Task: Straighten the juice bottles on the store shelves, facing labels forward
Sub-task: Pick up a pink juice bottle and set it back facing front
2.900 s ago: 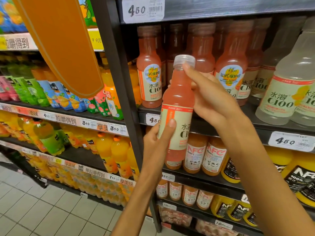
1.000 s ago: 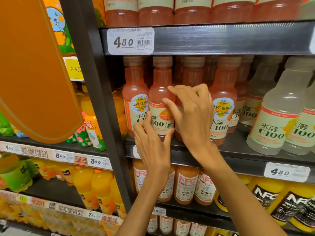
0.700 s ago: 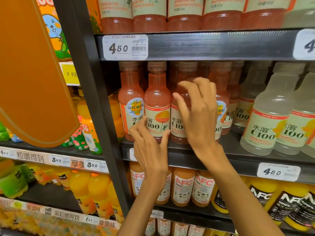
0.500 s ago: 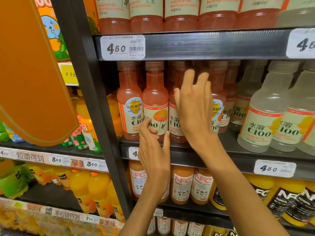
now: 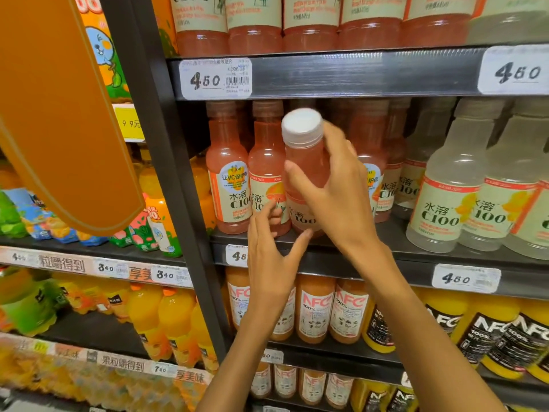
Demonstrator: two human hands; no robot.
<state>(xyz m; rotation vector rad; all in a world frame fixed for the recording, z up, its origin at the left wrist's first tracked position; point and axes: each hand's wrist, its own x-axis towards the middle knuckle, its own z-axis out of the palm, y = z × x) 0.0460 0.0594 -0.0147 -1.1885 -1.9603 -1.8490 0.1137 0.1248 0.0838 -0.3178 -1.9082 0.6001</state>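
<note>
A pink C100 juice bottle (image 5: 304, 162) with a white cap tilts toward me out of the middle shelf's (image 5: 356, 257) front row. My right hand (image 5: 335, 191) grips its body, thumb across the front, fingers behind. My left hand (image 5: 273, 257) is just below, fingers spread near the bottle's base; whether it touches the bottle is unclear. Two pink C100 bottles (image 5: 228, 185) (image 5: 266, 179) stand upright to the left, labels mostly forward. More pink bottles stand behind my right hand, partly hidden.
Clear C100 bottles (image 5: 451, 197) fill the shelf's right side. NFC orange juice bottles (image 5: 315, 310) line the shelf below. A dark upright post (image 5: 166, 173) divides the left bay of pouches and orange drinks. An orange hanging sign (image 5: 59, 108) is at upper left.
My right hand has closed around a pink bottle from the front row and pulled it out, tilted toward me. My left hand has let go of the neighbouring bottle and dropped slightly.
</note>
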